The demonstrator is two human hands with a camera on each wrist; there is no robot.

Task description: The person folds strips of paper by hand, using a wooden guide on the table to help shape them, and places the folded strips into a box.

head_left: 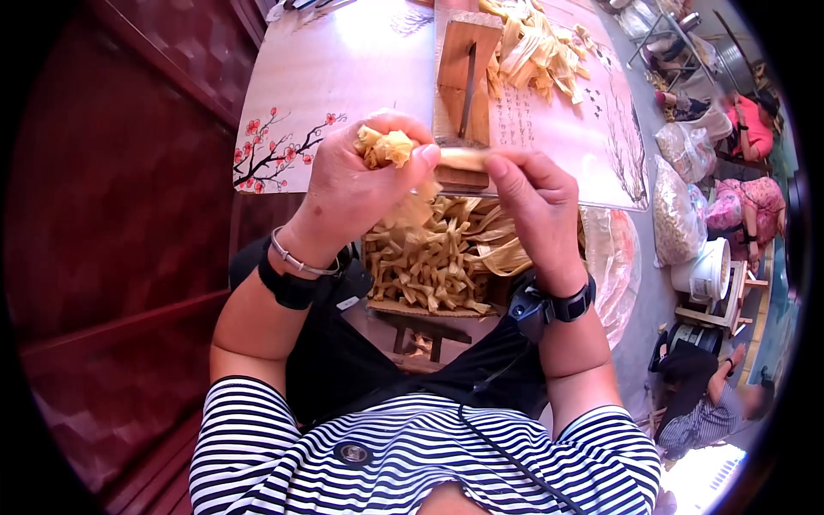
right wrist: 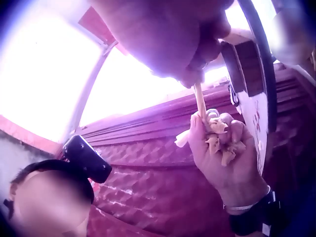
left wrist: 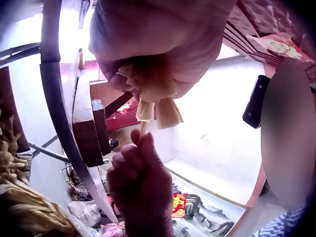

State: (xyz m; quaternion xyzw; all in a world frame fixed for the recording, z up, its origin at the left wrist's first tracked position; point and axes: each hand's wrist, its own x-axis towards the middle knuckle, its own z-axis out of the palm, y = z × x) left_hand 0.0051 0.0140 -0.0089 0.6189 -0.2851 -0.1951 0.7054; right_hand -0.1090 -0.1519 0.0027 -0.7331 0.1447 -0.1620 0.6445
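My left hand (head_left: 356, 180) curls round a bunch of pale yellow folded strips (head_left: 386, 148), whose crumpled ends poke out above the fingers. From that bunch a narrow strip (head_left: 463, 159) runs across to my right hand (head_left: 541, 202), which pinches its far end between thumb and fingers. In the left wrist view two flat ends (left wrist: 168, 113) hang below the left palm. The right wrist view shows several folded ends (right wrist: 217, 133) against the left hand's fingers. Both hands are above the table's near edge, in front of a wooden block with a slanted blade (head_left: 468, 90).
Below the hands a box holds many knotted yellow strips (head_left: 429, 266). More loose strips (head_left: 536, 51) lie on the printed table (head_left: 335, 77) beyond the block. A clear plastic bag (head_left: 609, 266) is at the right. Other people, sacks (head_left: 678, 210) and a white bucket (head_left: 704, 268) are farther right.
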